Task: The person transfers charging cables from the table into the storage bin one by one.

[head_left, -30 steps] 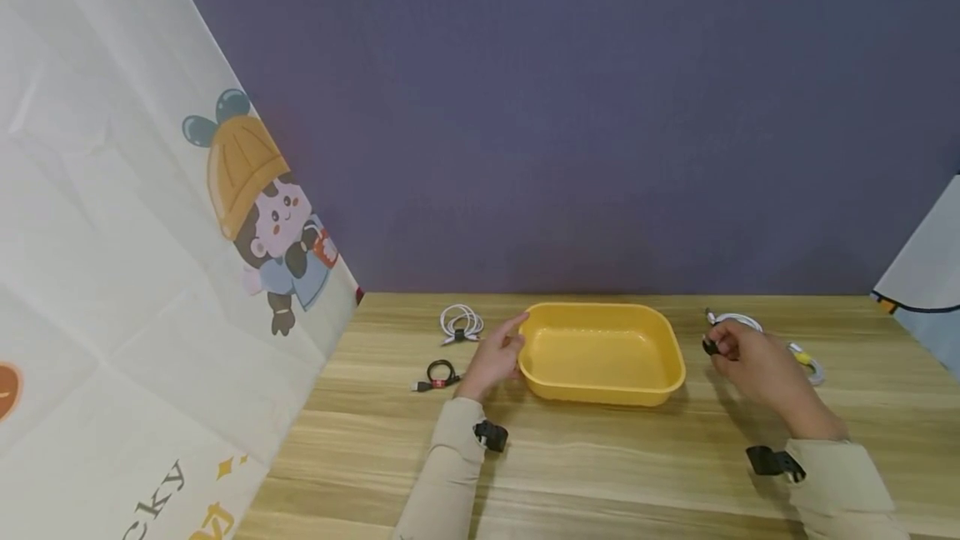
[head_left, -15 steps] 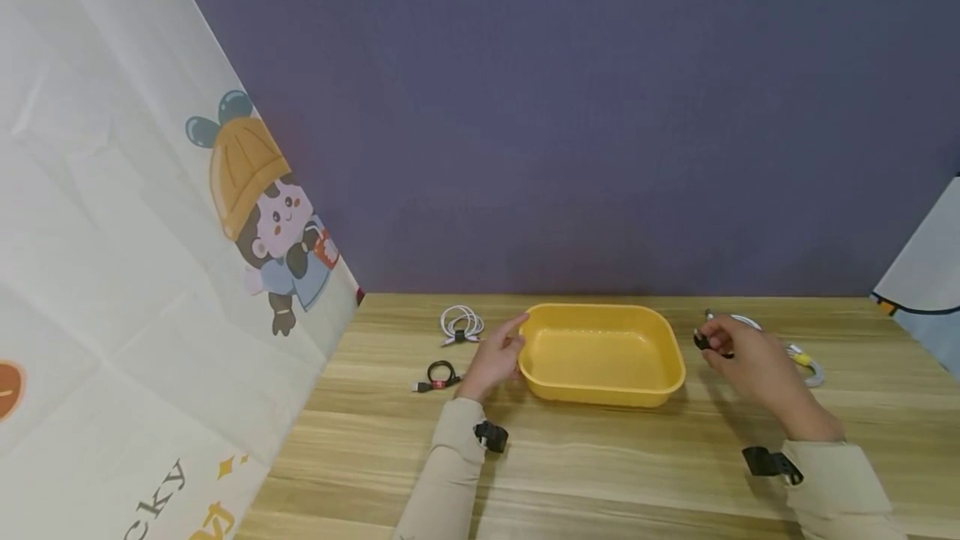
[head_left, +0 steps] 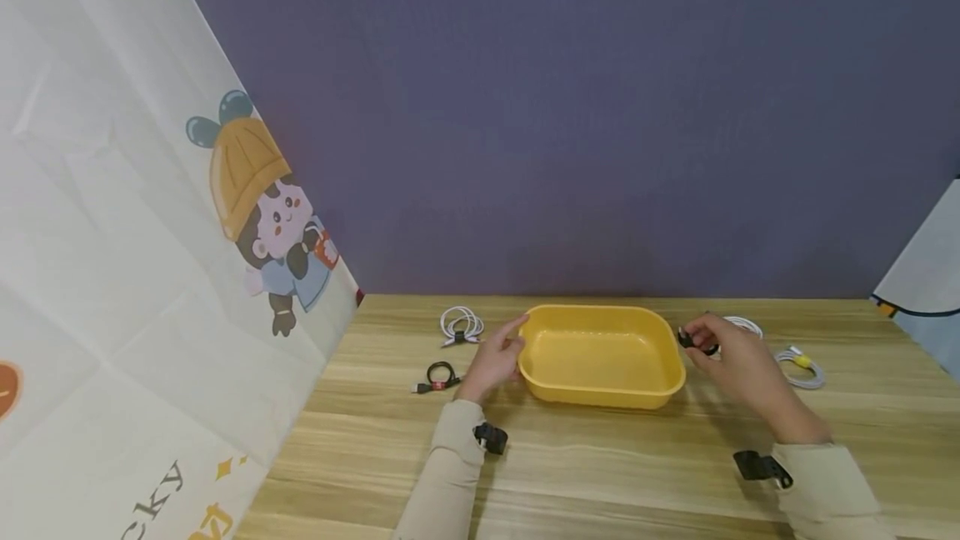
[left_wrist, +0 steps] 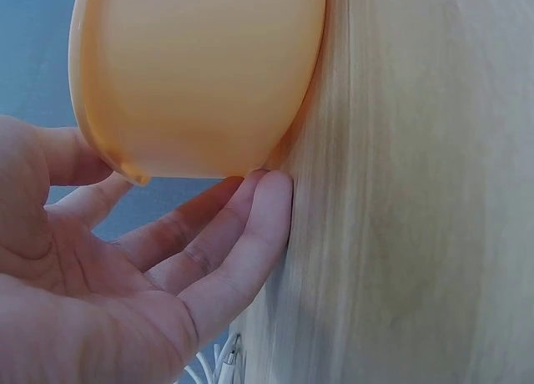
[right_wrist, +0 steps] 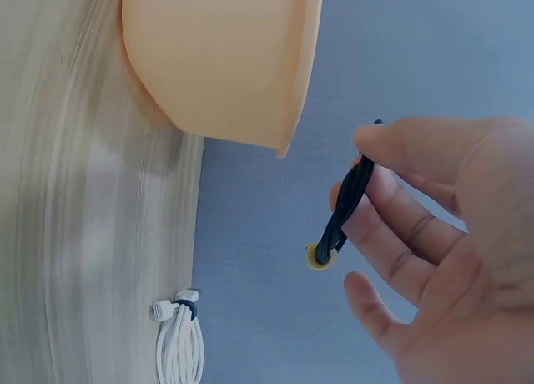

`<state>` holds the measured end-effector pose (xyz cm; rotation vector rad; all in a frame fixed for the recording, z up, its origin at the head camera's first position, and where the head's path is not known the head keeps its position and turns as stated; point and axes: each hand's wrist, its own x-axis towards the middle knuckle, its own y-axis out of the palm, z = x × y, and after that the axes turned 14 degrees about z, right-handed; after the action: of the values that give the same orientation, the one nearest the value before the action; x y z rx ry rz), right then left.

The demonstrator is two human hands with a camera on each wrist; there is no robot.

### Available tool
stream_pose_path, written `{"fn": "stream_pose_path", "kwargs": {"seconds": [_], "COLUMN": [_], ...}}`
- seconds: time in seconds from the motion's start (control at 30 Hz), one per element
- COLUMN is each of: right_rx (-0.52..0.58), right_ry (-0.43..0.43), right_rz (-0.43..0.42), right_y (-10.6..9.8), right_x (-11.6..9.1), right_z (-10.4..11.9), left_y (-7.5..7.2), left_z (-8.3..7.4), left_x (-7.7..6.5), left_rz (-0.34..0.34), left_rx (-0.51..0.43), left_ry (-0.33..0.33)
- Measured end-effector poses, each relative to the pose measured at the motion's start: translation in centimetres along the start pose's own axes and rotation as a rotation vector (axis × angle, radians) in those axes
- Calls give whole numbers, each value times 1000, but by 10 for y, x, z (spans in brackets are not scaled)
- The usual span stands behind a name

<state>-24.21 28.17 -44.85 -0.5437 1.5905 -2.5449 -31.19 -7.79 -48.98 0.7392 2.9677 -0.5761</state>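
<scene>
In the head view my left hand (head_left: 495, 361) holds the left end of a yellow plastic basin (head_left: 600, 352). Its thumb meets the rim and its other fingertips press low on the outer wall (left_wrist: 200, 92), near the table. My right hand (head_left: 742, 361) pinches a small coiled black cable (head_left: 697, 342) just off the basin's right rim. In the right wrist view that black cable (right_wrist: 349, 196) hangs between thumb and fingers, with a yellow tie at its lower end. No cable shows inside the basin.
Left of the basin lie a coiled white cable (head_left: 461, 326) and a black cable with a red tie (head_left: 438, 377). To the right are another white cable (head_left: 744, 324), partly behind my hand, and a grey-white one with a yellow tie (head_left: 801, 367). A dark wall (head_left: 585, 123) rises behind the table.
My right hand has moved left with the black cable, closer to the basin's right rim, uncovering more of the cables on the right. The left hand and basin stay put.
</scene>
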Motion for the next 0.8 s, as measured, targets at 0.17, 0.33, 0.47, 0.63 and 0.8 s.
{"fn": "stream_pose_path", "kwargs": {"seconds": [0.17,0.33,0.47,0.63,0.8], "right_rx": [33,47,35,35,32], "right_ry": [30,2,-42,-59,-68], "right_rz": [50,47,9,-6,-20], "right_y": [3,7,12,16,18], "right_x": [2,4,4,5,5], "right_z": [4,9,11,14,18], "left_y": [-1,-1,-1,0,0], "left_z": [-1,0,1,1,1], "left_x": [0,0,1,0,0], "left_rz": [-1,-6,-10,-6,-2], "left_rx": [-2,1,5,-4,-17], "left_ry": [-3,-3,-6,-1,0]}}
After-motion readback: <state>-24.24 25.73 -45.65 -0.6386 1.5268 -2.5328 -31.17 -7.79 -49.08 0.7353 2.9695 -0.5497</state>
